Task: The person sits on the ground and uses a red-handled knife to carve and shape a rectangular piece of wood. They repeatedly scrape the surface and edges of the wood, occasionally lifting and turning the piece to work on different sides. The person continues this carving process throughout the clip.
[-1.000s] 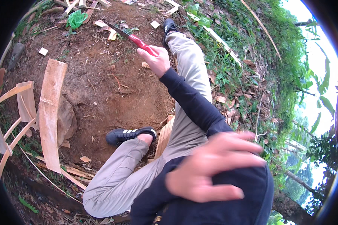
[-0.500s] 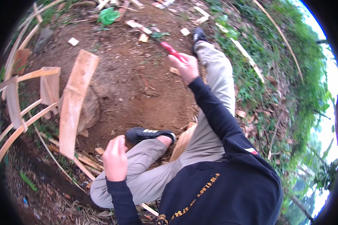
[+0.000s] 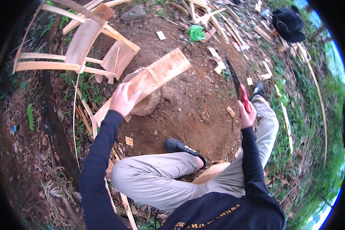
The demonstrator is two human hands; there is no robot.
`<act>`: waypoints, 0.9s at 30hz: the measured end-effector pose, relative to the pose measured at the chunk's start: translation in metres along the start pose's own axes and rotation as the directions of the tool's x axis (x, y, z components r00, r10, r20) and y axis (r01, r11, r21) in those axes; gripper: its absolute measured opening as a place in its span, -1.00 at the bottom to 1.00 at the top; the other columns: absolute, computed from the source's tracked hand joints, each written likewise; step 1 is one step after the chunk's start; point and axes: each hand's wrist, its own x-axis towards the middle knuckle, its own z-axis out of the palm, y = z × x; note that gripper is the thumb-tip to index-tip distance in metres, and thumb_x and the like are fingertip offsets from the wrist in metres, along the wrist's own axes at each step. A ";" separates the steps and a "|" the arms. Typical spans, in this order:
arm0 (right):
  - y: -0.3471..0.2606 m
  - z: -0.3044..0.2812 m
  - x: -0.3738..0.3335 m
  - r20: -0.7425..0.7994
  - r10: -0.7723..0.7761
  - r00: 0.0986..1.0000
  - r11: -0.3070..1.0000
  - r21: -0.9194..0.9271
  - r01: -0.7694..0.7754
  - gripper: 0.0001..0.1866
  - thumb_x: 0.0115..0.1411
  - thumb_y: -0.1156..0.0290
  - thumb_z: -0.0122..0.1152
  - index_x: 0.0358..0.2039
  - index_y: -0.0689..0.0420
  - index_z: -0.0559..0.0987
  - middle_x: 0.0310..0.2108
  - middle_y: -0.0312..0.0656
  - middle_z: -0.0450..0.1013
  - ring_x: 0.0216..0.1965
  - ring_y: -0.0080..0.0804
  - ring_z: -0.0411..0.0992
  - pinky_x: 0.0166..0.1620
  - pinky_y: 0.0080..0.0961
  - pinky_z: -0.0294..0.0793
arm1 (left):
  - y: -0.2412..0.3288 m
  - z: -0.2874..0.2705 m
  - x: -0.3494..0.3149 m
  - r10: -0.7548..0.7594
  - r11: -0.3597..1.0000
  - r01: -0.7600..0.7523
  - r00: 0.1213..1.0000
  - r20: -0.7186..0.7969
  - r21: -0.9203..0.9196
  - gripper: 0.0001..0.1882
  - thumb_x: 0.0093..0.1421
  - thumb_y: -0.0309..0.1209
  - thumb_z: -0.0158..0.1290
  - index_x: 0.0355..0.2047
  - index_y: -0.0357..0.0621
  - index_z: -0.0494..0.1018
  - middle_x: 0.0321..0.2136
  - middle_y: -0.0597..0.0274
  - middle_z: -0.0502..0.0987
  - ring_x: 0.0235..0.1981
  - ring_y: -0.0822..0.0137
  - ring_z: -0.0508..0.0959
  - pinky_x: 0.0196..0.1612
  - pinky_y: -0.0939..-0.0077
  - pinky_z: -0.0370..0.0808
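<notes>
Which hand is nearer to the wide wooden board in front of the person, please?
Left. The left hand lies over the lower-left part of the wooden board; the right hand is away to its right, gripping a red-handled bladed tool.

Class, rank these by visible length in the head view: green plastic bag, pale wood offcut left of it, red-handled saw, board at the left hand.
1. Board
2. Red-handled saw
3. Green plastic bag
4. Pale wood offcut
</notes>
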 end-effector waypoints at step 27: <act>-0.005 -0.005 -0.002 -0.446 -0.007 0.895 0.994 0.098 0.057 -0.63 0.40 0.40 0.05 -0.60 0.05 0.31 -0.78 -0.43 0.08 -0.83 -0.66 0.02 -0.73 -0.67 0.03 | -0.027 0.094 -0.004 -0.145 0.914 -0.139 0.765 -0.627 -0.381 -0.39 0.36 0.01 -0.30 -0.03 -0.34 0.43 0.09 -0.14 0.45 0.24 -0.08 0.39 0.35 0.00 0.15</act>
